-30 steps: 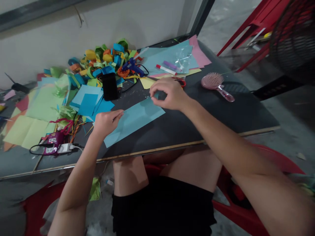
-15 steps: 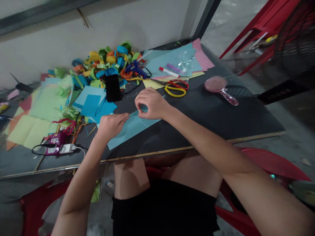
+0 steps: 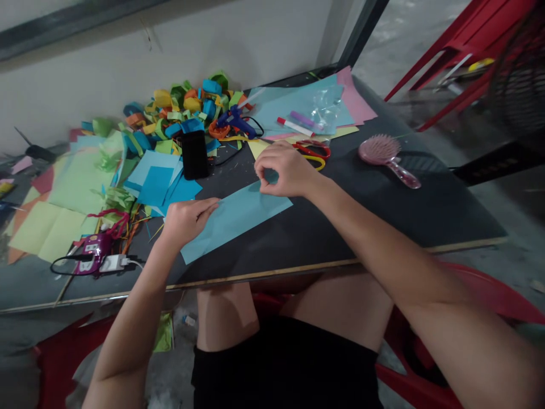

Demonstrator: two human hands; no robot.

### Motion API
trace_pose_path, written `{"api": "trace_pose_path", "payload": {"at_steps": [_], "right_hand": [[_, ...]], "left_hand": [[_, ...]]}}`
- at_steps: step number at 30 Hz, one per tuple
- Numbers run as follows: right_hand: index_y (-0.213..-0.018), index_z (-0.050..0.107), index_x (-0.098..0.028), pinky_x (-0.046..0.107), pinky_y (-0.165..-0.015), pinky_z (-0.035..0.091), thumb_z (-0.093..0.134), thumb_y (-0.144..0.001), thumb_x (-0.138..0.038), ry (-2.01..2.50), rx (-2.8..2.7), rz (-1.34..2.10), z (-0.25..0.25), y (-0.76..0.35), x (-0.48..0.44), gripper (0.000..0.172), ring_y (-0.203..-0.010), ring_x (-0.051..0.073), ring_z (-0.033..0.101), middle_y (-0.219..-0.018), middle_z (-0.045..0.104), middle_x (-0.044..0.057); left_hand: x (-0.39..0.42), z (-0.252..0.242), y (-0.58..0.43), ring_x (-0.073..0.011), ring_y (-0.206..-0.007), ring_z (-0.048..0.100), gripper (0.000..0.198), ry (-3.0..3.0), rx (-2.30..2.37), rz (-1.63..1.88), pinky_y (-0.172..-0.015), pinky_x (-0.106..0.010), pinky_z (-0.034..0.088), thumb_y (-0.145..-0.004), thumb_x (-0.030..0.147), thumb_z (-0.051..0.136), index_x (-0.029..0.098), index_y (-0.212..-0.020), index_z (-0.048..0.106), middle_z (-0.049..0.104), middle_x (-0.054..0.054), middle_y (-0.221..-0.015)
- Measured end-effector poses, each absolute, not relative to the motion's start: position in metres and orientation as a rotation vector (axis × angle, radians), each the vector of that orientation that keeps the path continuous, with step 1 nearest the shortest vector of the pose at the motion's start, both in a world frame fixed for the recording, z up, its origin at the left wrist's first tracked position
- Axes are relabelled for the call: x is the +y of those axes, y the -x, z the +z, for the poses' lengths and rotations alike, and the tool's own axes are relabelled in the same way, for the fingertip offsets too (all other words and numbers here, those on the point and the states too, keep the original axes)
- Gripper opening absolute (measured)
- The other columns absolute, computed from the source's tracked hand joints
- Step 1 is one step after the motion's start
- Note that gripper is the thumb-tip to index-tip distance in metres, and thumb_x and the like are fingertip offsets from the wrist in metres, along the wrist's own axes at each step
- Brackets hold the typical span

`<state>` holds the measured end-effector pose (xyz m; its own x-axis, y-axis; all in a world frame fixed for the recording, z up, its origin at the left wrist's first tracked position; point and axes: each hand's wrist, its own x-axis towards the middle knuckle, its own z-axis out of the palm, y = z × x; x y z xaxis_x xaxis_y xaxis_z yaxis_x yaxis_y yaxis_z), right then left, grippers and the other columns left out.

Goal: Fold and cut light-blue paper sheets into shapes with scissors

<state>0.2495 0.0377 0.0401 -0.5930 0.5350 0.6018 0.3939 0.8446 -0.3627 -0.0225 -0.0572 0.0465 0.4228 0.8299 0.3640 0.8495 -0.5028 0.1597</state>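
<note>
A strip of light blue paper (image 3: 240, 211) lies slantwise near the table's front edge. My left hand (image 3: 187, 220) is closed on its left part, thumb and fingers pinched together at the upper edge. At the upper right edge of the strip, my right hand (image 3: 286, 169) is curled, with thumb and index finger meeting in a ring on the paper. Just behind my right hand lie scissors (image 3: 314, 152) with red and yellow handles, partly hidden by it. To the left are darker blue paper pieces (image 3: 156, 184) and a black phone-like object (image 3: 195, 154).
Behind stands a heap of colourful folded paper pieces (image 3: 187, 105) with a blue glue gun (image 3: 235, 120). A pink hairbrush (image 3: 385, 156) and markers (image 3: 295, 126) lie to the right. A purple power strip (image 3: 94, 250) with cables sits at left; a fan (image 3: 517, 85) stands at right.
My right hand has slid right along the paper's upper edge, away from my left hand, and covers more of the scissors. My left hand stays pinched at the left part. The view has shifted slightly.
</note>
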Motion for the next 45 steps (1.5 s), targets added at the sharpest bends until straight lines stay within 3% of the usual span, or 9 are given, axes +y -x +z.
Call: {"api": "trace_pose_path", "payload": {"at_steps": [13, 19, 22, 25, 28, 34, 37, 42, 45], "right_hand": [[-0.066, 0.055, -0.024, 0.047, -0.089, 0.044, 0.059, -0.067, -0.017, 0.868, -2.224, 0.238, 0.023, -0.292, 0.065, 0.008, -0.087, 0.026, 0.061, -0.075, 0.062, 0.004], [-0.077, 0.059, -0.022, 0.037, -0.072, 0.046, 0.057, -0.076, -0.02, 0.982, -1.989, 0.22, 0.041, -0.271, 0.026, 0.003, -0.071, 0.02, 0.058, -0.076, 0.063, 0.003], [-0.083, 0.061, -0.022, 0.033, -0.064, 0.045, 0.06, -0.079, -0.026, 0.967, -1.997, 0.319, 0.06, -0.244, -0.01, 0.006, -0.064, 0.017, 0.057, -0.075, 0.065, 0.001], [-0.103, 0.063, -0.022, 0.034, -0.071, 0.047, 0.064, -0.08, -0.032, 0.854, -2.129, 0.316, 0.07, -0.216, -0.042, 0.025, -0.089, 0.022, 0.064, -0.103, 0.071, 0.006], [-0.11, 0.064, -0.019, 0.038, -0.078, 0.046, 0.063, -0.083, -0.028, 0.81, -2.307, 0.125, 0.066, -0.195, -0.057, 0.029, -0.102, 0.027, 0.063, -0.117, 0.069, 0.01], [-0.093, 0.073, -0.018, 0.032, -0.069, 0.041, 0.047, -0.093, -0.012, 0.925, -2.377, -0.116, 0.035, -0.203, -0.043, 0.027, -0.081, 0.019, 0.065, -0.09, 0.075, 0.006], [-0.091, 0.075, -0.019, 0.031, -0.07, 0.042, 0.049, -0.094, -0.016, 0.938, -2.36, -0.144, 0.02, -0.22, -0.027, 0.026, -0.082, 0.018, 0.066, -0.09, 0.076, 0.005], [-0.088, 0.076, -0.022, 0.033, -0.079, 0.047, 0.055, -0.095, -0.025, 0.717, -2.333, -0.013, 0.003, -0.241, -0.009, 0.023, -0.086, 0.018, 0.068, -0.092, 0.076, 0.003], [-0.088, 0.076, -0.022, 0.033, -0.081, 0.05, 0.055, -0.095, -0.026, 0.674, -2.323, 0.094, -0.003, -0.247, -0.008, 0.023, -0.088, 0.018, 0.069, -0.092, 0.076, 0.004]], "left_hand": [[-0.049, 0.043, 0.038, -0.0181, -0.069, 0.072, 0.029, 2.448, -1.738, -0.772, -0.058, -0.026, 0.052, -0.092, 0.042, 0.055, 0.024, -0.095, 0.077, 0.078, -0.003, -0.088], [-0.036, 0.054, 0.046, -0.0115, -0.061, 0.055, 0.034, 1.67, -1.991, -1.712, -0.057, -0.026, 0.045, -0.091, 0.044, 0.056, 0.019, -0.07, 0.058, 0.056, 0.004, -0.059], [-0.036, 0.053, 0.034, -0.0065, -0.05, 0.042, 0.02, 1.311, -2.028, -2.289, -0.049, -0.022, 0.037, -0.093, 0.038, 0.054, 0.022, -0.081, 0.049, 0.043, 0.008, -0.057], [-0.045, 0.037, 0.005, -0.0075, -0.059, 0.057, 0.02, 1.584, -2.16, -2.45, -0.055, -0.023, 0.045, -0.093, 0.043, 0.05, 0.025, -0.101, 0.046, 0.06, 0.004, -0.074], [-0.057, 0.019, -0.026, -0.0096, -0.065, 0.063, 0.024, 1.666, -2.297, -2.556, -0.062, -0.025, 0.05, -0.091, 0.045, 0.052, 0.023, -0.099, 0.048, 0.064, 0.001, -0.079], [-0.083, 0.023, -0.055, -0.0208, -0.098, 0.068, 0.03, 1.362, -2.697, -3.078, -0.086, -0.036, 0.055, -0.091, 0.047, 0.048, 0.019, -0.093, 0.057, 0.069, -0.011, -0.104], [-0.097, 0.034, -0.051, -0.0278, -0.104, 0.067, 0.037, 2.109, -2.947, -2.498, -0.084, -0.043, 0.056, -0.09, 0.05, 0.052, 0.018, -0.105, 0.062, 0.067, -0.014, -0.12], [-0.098, 0.029, -0.033, -0.0298, -0.127, 0.054, 0.037, 2.536, -1.849, -1.021, -0.098, -0.045, 0.048, -0.089, 0.031, 0.061, 0.022, -0.125, 0.06, 0.058, -0.012, -0.139], [-0.085, 0.015, -0.028, -0.0261, -0.115, 0.062, 0.03, 2.544, -1.462, -0.545, -0.086, -0.038, 0.051, -0.094, 0.022, 0.053, 0.02, -0.123, 0.062, 0.066, -0.011, -0.128]]}}
